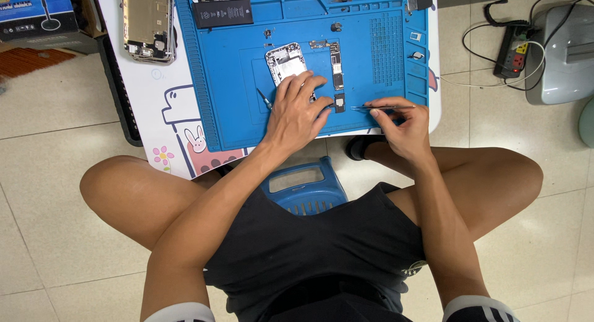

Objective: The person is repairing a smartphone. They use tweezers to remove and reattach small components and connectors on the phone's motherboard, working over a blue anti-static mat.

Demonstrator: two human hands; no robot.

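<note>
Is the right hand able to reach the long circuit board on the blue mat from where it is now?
Probably yes. The right hand, holding tweezers, sits just right of and below the long circuit board. The blue mat between them looks bare; the left hand lies off to the left side.

Blue mat on white table
</note>
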